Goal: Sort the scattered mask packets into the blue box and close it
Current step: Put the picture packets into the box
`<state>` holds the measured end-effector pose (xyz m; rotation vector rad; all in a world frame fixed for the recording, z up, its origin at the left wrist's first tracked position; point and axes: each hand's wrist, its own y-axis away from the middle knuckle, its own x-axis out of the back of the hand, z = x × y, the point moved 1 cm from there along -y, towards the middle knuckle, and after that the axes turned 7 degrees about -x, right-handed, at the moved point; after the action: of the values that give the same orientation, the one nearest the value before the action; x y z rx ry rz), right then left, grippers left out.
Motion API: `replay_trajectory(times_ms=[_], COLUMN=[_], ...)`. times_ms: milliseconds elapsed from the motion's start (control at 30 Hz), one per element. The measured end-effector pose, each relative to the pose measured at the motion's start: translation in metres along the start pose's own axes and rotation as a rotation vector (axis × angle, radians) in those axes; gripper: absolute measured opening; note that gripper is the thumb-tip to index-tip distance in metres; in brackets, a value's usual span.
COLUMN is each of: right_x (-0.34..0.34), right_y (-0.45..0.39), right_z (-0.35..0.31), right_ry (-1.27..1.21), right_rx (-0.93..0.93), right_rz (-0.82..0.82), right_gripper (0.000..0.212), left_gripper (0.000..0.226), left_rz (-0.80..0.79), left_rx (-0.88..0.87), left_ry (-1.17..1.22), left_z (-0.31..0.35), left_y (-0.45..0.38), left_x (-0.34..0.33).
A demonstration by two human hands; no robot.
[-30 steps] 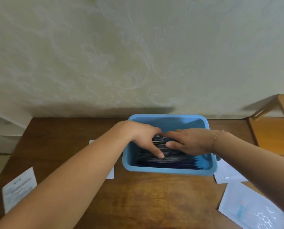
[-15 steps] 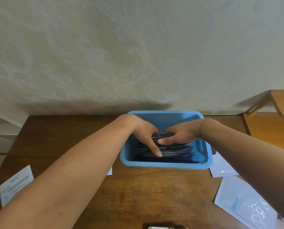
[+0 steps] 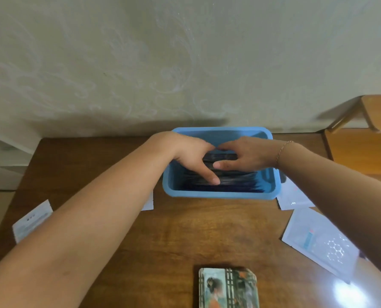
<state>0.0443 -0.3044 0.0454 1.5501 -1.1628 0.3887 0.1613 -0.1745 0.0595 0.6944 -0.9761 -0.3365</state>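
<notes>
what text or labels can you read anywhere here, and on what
None can be read.
White packet at the left table edge: grey print lines, too blurred.
White packet right of the blue box: small marks, unreadable.
Packet with hexagon pattern: teal strip and red mark, too blurred.
Illustrated card at the near edge: picture only, no lettering visible.
Dark packets in the blue box: no print visible.

Dark packets upright in open blue box
</notes>
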Motion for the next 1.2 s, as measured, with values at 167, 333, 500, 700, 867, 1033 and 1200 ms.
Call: replay_trajectory(times_ms=[167, 333, 500, 700, 867, 1033, 1200], right_x=[-0.023, -0.145, -0.258, -0.278, -0.29, -0.307, -0.305], right_y=[0.087, 0.179, 0.2, 0.202, 0.191, 0.191, 0.195], right_z=[-0.008, -0.022, -0.023, -0.051, -0.06, -0.074, -0.083], right_ry=[-0.258, -0.696, -0.998, -1.226, -1.031, -0.884, -0.978], right_rx=[0.118, -0.21, -0.703, -0.808, -0.792, -0.791, -0.761], right_rz=[0.82, 0.939, 0.388, 0.12, 0.125, 0.266, 0.331], right_gripper=[0.04, 0.005, 0.016, 0.01, 0.02, 0.026, 0.029], left_gripper=[0.042, 0.01, 0.094, 0.103, 0.109, 0.111, 0.111], left_rz=[1.159, 1.313, 0.467, 0.405, 0.403, 0.418, 0.414], left_rx=[-0.367, -0.563, -0.181, -0.086, -0.075, -0.084, -0.101], left_ry=[0.15, 0.219, 0.156, 0.06, 0.079, 0.163, 0.257], left_z=[0.026, 0.069, 0.094, 0.104, 0.106, 0.1, 0.095], left_y=[0.056, 0.072, 0.055, 0.05, 0.049, 0.053, 0.059], left_x=[-0.051, -0.2, -0.278, -0.293, -0.291, -0.298, -0.297])
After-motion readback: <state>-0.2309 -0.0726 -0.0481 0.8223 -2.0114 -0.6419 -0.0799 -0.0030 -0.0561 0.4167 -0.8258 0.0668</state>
